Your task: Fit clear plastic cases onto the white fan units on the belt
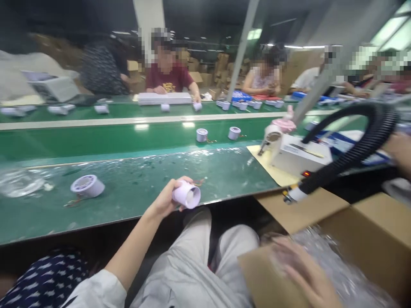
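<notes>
My left hand (168,197) is closed around a pale purple cylindrical plastic housing (186,195), just over the bench's front edge. The housing's hollow end faces right and towards me, with a whitish part inside, and thin wires show behind it. Down at the right, my right hand (302,269) is smeared by motion over a flap of an open cardboard box (362,231). Whether its fingers hold anything cannot be made out. Clear plastic pieces (324,252) fill part of that box. Another purple housing (88,186) with wires lies on the bench to the left.
Two housings (202,135) sit on the green conveyor (144,139) ahead. A white device box (300,154) and a black corrugated hose (346,154) stand right. Clear plastic film (21,184) lies far left. Several people work across the line; another person's arm (400,149) shows right.
</notes>
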### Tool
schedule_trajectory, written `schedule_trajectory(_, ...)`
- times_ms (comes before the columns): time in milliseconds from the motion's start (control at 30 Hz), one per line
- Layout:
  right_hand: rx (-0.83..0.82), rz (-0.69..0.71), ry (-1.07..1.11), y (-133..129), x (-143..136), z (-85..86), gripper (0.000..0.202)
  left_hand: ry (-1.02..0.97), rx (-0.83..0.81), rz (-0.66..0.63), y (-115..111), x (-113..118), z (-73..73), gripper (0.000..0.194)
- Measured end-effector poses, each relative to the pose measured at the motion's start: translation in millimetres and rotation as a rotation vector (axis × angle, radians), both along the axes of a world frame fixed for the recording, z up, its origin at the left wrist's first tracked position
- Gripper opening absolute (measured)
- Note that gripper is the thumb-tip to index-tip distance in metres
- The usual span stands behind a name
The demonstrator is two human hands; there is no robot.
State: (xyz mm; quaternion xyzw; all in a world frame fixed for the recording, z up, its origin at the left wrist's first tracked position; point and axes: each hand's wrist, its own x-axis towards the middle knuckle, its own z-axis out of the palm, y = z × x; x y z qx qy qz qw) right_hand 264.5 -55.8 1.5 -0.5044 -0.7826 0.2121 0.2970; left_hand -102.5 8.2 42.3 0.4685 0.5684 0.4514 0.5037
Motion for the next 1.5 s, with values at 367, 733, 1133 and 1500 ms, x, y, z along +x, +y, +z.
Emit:
schedule_trajectory(367,-0.092,0.08,-0.079,-0.7,-63.5,33.6,0.015,0.187,0.244,-0.761,-5.5,86.7,-9.7,0.023)
schedule_trajectory(733,-0.3,-0.168,0.468,0.2,-65.3,31.1,0.034,0.269,0.397,-0.756,-17.6,93.3,-35.5,0.071)
schedule_trajectory(1133,-0.105,0.12,0.271,-8.5,-41.3,26.3,0.037,-0.19,-0.096,-0.773,-29.3,90.1,-32.5,0.071)
schedule_trajectory(1500,-0.349,0.129,0.498,-17.3,-40.6,30.6,0.044,-0.139,0.202,-0.883,-28.8,89.1,-18.4,0.077)
